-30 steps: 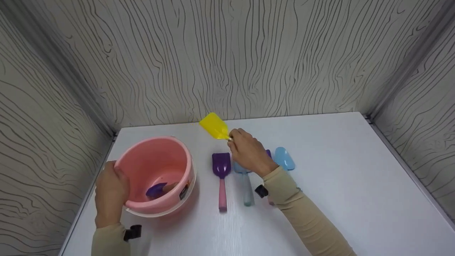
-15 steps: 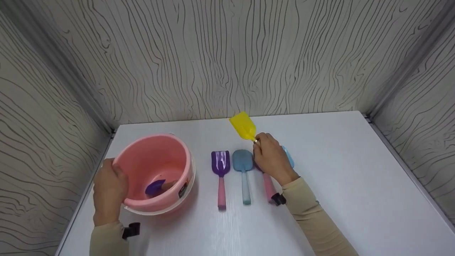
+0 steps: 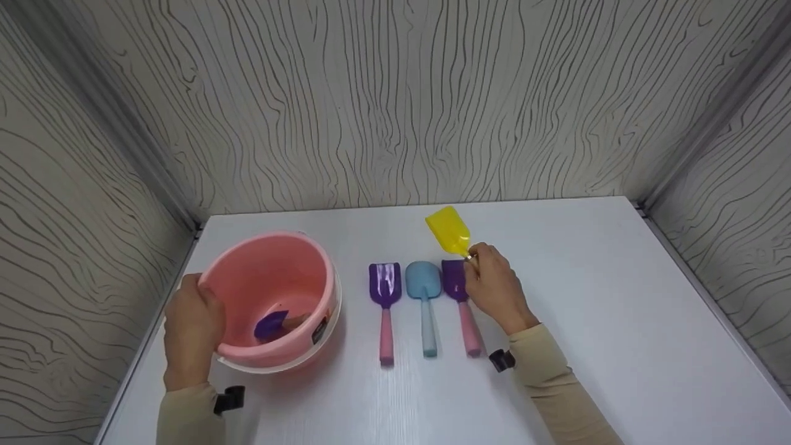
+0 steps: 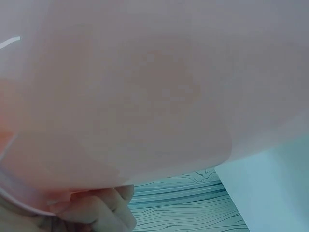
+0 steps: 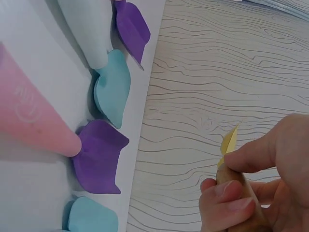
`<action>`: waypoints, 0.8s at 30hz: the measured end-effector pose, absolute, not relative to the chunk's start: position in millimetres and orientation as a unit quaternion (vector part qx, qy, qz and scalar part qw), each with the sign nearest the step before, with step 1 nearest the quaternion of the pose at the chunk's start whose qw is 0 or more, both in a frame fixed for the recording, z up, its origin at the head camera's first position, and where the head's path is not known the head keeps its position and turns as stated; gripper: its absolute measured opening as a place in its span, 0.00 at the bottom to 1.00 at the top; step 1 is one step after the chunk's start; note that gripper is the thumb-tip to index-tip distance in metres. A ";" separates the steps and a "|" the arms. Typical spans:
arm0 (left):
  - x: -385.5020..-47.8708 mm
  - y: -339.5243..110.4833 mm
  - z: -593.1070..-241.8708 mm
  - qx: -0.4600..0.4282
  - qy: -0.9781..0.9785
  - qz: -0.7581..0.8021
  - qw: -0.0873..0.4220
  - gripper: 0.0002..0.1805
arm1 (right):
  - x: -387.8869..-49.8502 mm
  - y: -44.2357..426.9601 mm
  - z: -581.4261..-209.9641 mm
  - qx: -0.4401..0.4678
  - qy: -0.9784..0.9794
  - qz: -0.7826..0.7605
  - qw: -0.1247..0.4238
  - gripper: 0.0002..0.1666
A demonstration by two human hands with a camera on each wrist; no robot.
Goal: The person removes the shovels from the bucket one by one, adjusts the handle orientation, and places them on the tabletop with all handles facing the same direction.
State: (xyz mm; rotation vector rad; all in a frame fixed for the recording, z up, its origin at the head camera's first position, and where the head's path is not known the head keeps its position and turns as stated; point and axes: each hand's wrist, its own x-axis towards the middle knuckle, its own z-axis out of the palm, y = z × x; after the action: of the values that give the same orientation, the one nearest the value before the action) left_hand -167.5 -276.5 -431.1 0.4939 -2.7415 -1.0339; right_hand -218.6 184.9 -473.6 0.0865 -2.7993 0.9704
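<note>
My left hand (image 3: 193, 330) grips the rim of a pink bucket (image 3: 238, 262) at the left of the table, tilting it toward me. Inside the bucket lies a small shovel with a purple blade (image 3: 270, 326). A yellow toy shovel (image 3: 449, 230) is in my right hand (image 3: 496, 287), its wooden handle (image 5: 244, 198) wrapped by fingers and thumb in the right wrist view. Below it lie a purple shovel with pink handle (image 3: 386, 290), a light blue shovel (image 3: 424, 281) and another purple one (image 3: 468, 327). A further blue blade (image 5: 91, 215) shows in the right wrist view; my hand hides it from the head view.
The white table (image 3: 618, 309) meets a wood-grain patterned back wall (image 3: 401, 105), with similar walls at both sides. A white bucket handle (image 3: 266, 372) hangs along the bucket's near side. Small black cameras sit at both wrists.
My right hand has carried the yellow shovel rightward and slightly nearer, past the row of shovels, uncovering the light blue and right-hand purple ones. The left hand and bucket stay put.
</note>
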 end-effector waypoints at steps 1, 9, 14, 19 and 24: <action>-167.9 -276.1 -431.3 0.165 -0.919 -0.348 0.082 0.28 | -217.7 187.9 -474.8 0.025 -0.940 0.327 0.091 0.17; -168.6 -275.6 -429.3 0.173 -0.916 -0.354 0.070 0.27 | -208.1 210.1 -489.3 0.002 -0.940 0.329 0.089 0.19; -168.1 -278.8 -429.5 0.171 -0.917 -0.355 0.062 0.28 | -201.4 223.5 -498.3 -0.019 -0.940 0.333 0.068 0.19; -167.8 -279.9 -431.2 0.165 -0.917 -0.355 0.073 0.28 | -196.7 236.2 -504.7 -0.038 -0.941 0.331 0.054 0.20; -167.6 -278.1 -431.6 0.156 -0.919 -0.349 0.095 0.26 | -192.3 248.5 -509.3 -0.053 -0.943 0.327 0.043 0.21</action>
State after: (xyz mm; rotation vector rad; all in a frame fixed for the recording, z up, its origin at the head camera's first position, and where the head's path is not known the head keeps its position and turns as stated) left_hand -167.6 -278.1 -431.6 0.4640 -2.7250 -1.0363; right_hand -192.3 248.5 -509.3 -0.1610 -2.8831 0.9985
